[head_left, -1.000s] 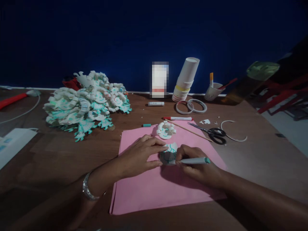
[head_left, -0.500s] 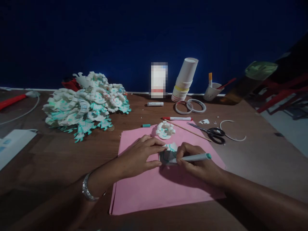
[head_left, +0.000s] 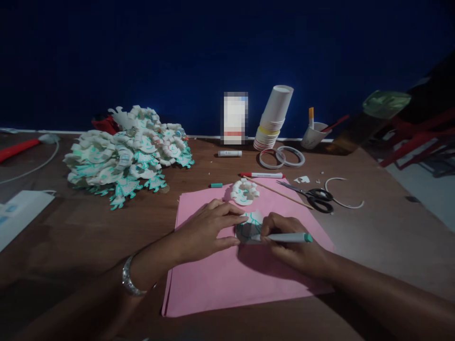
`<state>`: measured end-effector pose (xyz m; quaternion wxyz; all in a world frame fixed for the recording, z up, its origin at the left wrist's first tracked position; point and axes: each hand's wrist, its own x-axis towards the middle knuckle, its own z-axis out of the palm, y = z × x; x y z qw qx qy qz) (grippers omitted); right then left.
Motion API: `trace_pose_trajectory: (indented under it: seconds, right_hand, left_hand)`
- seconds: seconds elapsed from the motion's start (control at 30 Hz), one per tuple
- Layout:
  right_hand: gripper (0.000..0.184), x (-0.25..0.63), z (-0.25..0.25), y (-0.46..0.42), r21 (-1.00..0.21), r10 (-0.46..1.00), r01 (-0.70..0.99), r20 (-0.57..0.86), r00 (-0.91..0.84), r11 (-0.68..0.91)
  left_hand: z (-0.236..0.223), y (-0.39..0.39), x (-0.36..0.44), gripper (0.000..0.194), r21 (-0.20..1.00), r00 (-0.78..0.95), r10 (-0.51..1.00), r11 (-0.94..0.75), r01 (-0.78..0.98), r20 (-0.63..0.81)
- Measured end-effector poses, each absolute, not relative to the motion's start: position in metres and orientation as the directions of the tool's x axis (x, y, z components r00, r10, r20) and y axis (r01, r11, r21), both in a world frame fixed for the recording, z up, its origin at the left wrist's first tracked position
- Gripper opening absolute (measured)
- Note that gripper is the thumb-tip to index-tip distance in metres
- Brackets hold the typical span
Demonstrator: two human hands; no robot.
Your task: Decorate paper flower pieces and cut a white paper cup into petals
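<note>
On a pink sheet [head_left: 227, 279] lies a small white paper cut-out [head_left: 249, 226] with teal lines. My left hand [head_left: 208, 232] presses its left edge down with fingers and thumb pinched on it. My right hand [head_left: 295, 244] grips a teal marker [head_left: 289, 237], its tip resting on the cut-out. A finished curled paper piece [head_left: 244, 192] sits at the sheet's far edge.
A heap of finished paper pieces [head_left: 124, 154] lies at the back left. Behind the sheet are a red marker [head_left: 263, 175], a thin stick [head_left: 280, 192], scissors [head_left: 314, 195], tape rings [head_left: 282, 157], stacked paper cups [head_left: 275, 118], a glue stick [head_left: 230, 153] and a cup of pens [head_left: 314, 134].
The marker in my right hand has tilted up and back down over the cut-out in small strokes. My left hand has stayed put.
</note>
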<state>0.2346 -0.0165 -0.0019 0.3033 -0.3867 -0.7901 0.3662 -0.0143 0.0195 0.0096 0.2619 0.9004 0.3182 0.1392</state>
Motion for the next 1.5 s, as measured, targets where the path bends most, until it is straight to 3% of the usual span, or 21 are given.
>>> trace_pose_trajectory:
  seconds: [1.5]
  right_hand:
    - [0.008,0.232,0.0007,-0.0141,-0.894,0.821,0.303,0.112,-0.56,0.329]
  left_hand:
    - [0.007,0.0198,-0.0144,0.048,0.556,0.761,0.641,-0.671,0.49,0.103]
